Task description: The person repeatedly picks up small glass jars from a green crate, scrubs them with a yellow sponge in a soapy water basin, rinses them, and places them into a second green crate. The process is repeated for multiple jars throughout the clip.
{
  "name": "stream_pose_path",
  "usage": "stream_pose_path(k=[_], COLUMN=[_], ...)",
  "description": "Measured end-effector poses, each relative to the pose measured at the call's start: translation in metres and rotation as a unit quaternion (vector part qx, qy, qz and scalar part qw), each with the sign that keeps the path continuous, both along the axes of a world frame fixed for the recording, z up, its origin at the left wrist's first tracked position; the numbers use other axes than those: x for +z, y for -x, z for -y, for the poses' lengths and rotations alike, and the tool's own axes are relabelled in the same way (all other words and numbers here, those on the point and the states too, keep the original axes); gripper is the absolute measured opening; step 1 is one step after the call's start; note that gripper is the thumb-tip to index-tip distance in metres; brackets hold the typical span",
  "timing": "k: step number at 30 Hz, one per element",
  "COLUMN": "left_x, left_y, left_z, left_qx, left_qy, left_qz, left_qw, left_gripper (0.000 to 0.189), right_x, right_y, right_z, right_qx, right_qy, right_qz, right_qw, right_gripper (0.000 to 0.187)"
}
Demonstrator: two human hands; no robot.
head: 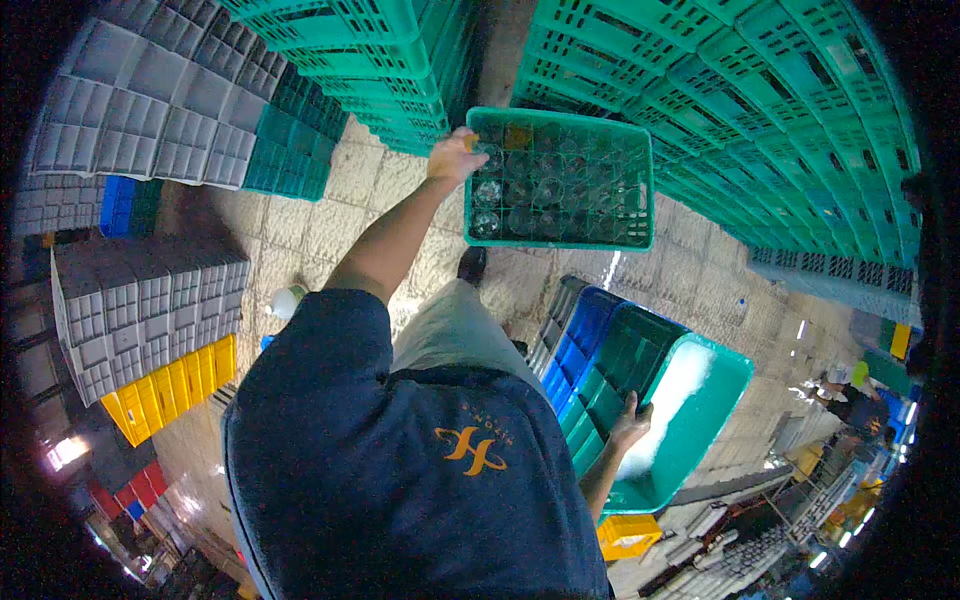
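My left hand (454, 156) grips the left rim of a green plastic crate (559, 246). The crate is split into many compartments, and round, clear glass-like items (489, 193) show in several of them. An orange patch (517, 137) lies in the back row, and a bit of orange shows at my fingertips. Lower right, my right hand (632, 425) is closed over the near rim of a green plastic tub (701, 442). A bright white patch (679, 397) fills part of that tub; foam or glare, I cannot tell. It tops a stack with blue (577, 360) and grey tubs.
Tall stacks of green crates rise at the back left (360, 45) and right (720, 112). Grey crates (157, 315) over a yellow crate (176, 390) stand left. A white container (285, 301) sits on the tiled floor (360, 169). Another person (851, 401) is far right.
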State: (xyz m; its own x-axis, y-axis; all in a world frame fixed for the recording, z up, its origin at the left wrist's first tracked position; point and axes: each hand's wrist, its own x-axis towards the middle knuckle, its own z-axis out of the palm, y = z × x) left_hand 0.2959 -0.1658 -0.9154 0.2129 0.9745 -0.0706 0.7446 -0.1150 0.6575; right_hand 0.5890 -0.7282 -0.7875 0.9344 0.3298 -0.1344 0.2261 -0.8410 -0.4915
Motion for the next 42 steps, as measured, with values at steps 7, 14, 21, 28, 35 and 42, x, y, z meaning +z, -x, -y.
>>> stream_pose_path(k=[7,14,21,28,35,42], left_x=[-0.024,-0.075,0.020,0.067,0.058,-0.008], left_y=[-0.028,-0.029,0.089,0.284,0.310,0.292], left_z=[-0.001,0.033,0.132,0.267,0.372,0.404], left_qx=[-0.169,-0.032,0.012,0.386,0.503,0.318], left_qy=[-0.062,0.122,0.003,0.140,0.207,0.110], left_qz=[-0.145,0.086,0.136,-0.070,-0.072,-0.016], left_qw=[0.973,0.988,0.991,0.909,0.836,0.942], left_gripper=[0.045,0.022,0.038,0.040,0.037,0.027], right_x=[0.016,-0.006,-0.101,-0.171,-0.214,-0.215], right_y=[-0.016,-0.030,0.037,0.079,0.082,0.095], right_z=[-0.013,-0.195,-0.461,-0.586,-0.593,-0.603], right_qx=[-0.026,0.170,0.589,0.609,0.603,0.615], right_qy=[-0.040,-0.285,-0.161,0.237,0.250,0.211], right_qz=[-0.109,-0.065,0.010,0.073,0.143,0.158], right_qw=[0.993,0.941,0.792,0.753,0.744,0.743], right_gripper=[0.027,0.039,0.044,0.027,0.024,0.029])
